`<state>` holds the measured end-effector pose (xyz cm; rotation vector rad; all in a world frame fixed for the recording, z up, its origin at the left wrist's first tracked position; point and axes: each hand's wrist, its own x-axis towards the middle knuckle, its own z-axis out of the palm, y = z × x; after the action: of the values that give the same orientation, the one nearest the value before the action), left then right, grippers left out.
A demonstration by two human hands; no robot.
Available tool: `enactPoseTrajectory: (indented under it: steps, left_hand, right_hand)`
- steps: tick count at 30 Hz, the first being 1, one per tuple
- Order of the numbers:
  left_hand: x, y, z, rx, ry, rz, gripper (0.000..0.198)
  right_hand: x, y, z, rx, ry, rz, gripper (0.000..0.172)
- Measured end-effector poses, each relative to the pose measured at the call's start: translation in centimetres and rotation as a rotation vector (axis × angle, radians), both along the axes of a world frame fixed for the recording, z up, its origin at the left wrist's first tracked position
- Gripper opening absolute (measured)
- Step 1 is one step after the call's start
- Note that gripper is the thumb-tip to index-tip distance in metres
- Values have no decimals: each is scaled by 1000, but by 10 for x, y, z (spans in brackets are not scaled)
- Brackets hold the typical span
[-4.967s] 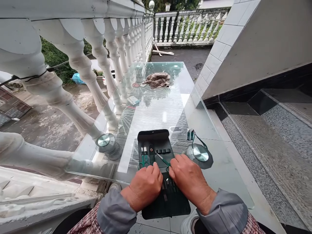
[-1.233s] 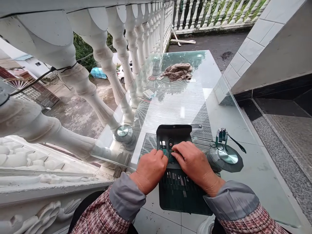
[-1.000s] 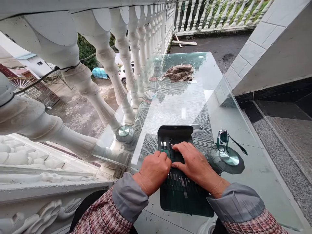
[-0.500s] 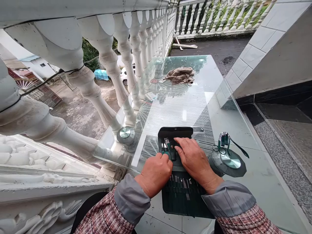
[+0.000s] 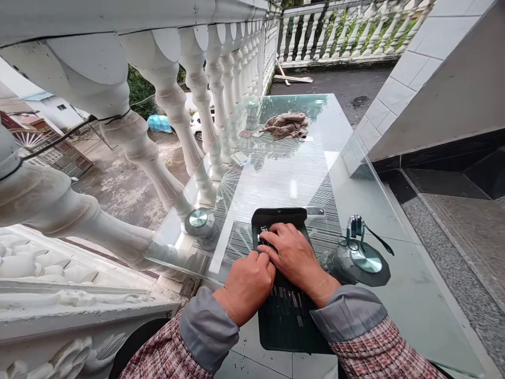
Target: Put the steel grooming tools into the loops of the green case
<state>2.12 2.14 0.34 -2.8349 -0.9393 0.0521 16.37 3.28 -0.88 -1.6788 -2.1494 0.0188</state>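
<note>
A dark manicure case (image 5: 292,334) lies unfolded on the glass table, with several slim metal tools (image 5: 288,297) in its lower panel. My left hand (image 5: 250,284) is closed at the case's left edge, its thumb pressed to the fingers; what is inside the grip is hidden. Over the upper panel lies my right hand (image 5: 294,258), fingers stretched leftward and thumb apart, touching the small metal tools there. A nail clipper (image 5: 263,229) shows partly beyond those fingertips. The right hand covers most of the upper panel.
Right of the case, nail clippers (image 5: 356,226) and a dark-handled tool (image 5: 381,239) rest above a table support disc (image 5: 369,263). A crumpled brown cloth (image 5: 286,126) and a small card (image 5: 239,158) lie farther back. White balusters (image 5: 169,100) run along the left.
My right hand has moved left over the upper panel, and its fingers now cover the strap and tools that showed before. My left hand stays closed beside it. The view has shifted slightly.
</note>
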Motion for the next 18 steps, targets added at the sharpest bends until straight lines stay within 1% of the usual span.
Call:
enactPoseTrajectory:
  steps: [3,6,8,12,15,18]
  left_hand:
    - [0,1,-2,45,-17,-16,13]
    - [1,2,-6,101,-33,-22,15]
    - [1,2,-9,123,-44,-23,16]
    - [0,2,-10,121,-56,-27,14]
    - [0,2,-6,53,-19,-18,12]
    - [2,2,-2,-15,22,7,11]
  right_hand:
    - [-3,0,-1,3,-81,18,17]
    - [-4,0,-4,22,-64,13,18]
    - [-4,0,-7,49,39,-1,19]
    - [-1,-2,-7,158,336,12,25]
    - [4,-5,1,263,476,22,27]
    - [21,-10,12,326,531,-30,27]
